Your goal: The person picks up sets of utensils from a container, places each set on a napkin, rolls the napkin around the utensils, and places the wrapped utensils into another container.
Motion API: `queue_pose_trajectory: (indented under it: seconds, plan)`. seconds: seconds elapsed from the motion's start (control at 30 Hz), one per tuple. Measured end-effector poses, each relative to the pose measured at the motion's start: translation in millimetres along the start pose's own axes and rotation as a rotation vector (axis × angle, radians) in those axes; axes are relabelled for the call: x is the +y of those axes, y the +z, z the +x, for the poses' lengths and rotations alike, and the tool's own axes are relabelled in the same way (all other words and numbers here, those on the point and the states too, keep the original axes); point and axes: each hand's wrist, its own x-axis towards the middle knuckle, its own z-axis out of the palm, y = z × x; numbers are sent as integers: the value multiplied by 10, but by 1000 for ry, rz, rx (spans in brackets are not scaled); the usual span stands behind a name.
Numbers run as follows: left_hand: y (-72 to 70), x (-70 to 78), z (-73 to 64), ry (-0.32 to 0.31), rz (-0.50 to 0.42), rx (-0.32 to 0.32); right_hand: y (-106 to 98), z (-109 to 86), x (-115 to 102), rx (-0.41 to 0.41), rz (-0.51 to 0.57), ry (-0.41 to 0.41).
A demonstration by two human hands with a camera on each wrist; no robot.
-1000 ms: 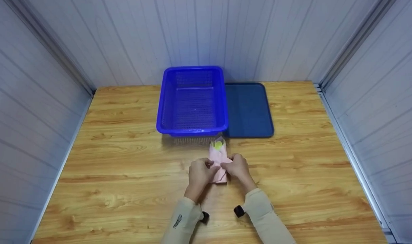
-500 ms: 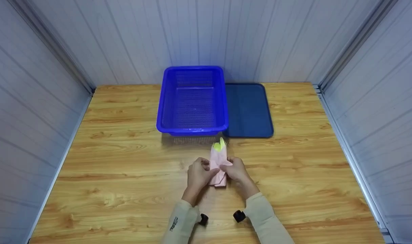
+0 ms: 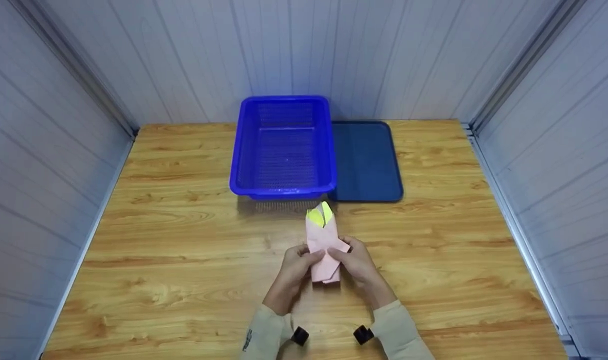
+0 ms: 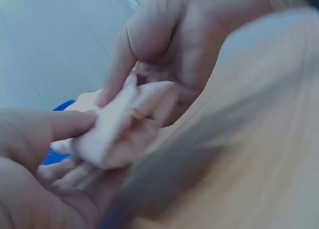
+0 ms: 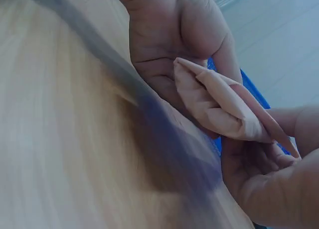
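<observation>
A folded pink napkin is wrapped round yellow-green cutlery, whose top ends stick out at its far end: a fork and another rounded piece. My left hand grips the napkin's left edge, thumb on top and fingers beneath. On the opposite edge my right hand pinches it the same way, near a corner flap that juts out to the right. Both wrist views show the bundle's folded near end between the two hands, raised off the table. The cutlery's lower parts are hidden inside the napkin.
Beyond the hands stands a blue plastic basket with mesh sides. Its right side overlaps a dark blue tray lying flat. Pale panel walls enclose the wooden table at the back and both sides.
Both hands have lifted the napkin bundle and brought it slightly nearer to me. It has turned a little, so the second yellow-green piece shows more clearly beside the fork.
</observation>
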Motion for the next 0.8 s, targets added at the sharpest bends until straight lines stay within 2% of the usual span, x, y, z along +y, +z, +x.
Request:
queue_pose_trajectory:
  seconds: [0.1,0.27,0.37,0.53,0.63,0.8]
  plan:
    - [67,-49,-63,22,-89,16,-21,-75,1,24,29,-17]
    - [164,-65,-122,105,-222,-81,-50,-153,27,104,151,-61]
    - [212,-24,-155,121,-281,-106,-55,-180,24,139,241,-106]
    - [284,50,-209,147,-331,-109,-27,-227,-20,193,331,-167]
    - [314,83,-224,176,-357,-152,-4,-248,-54,229,383,-198]
    - [346,125,-230,212,-326,-208,25,-273,-107,278,450,-236]
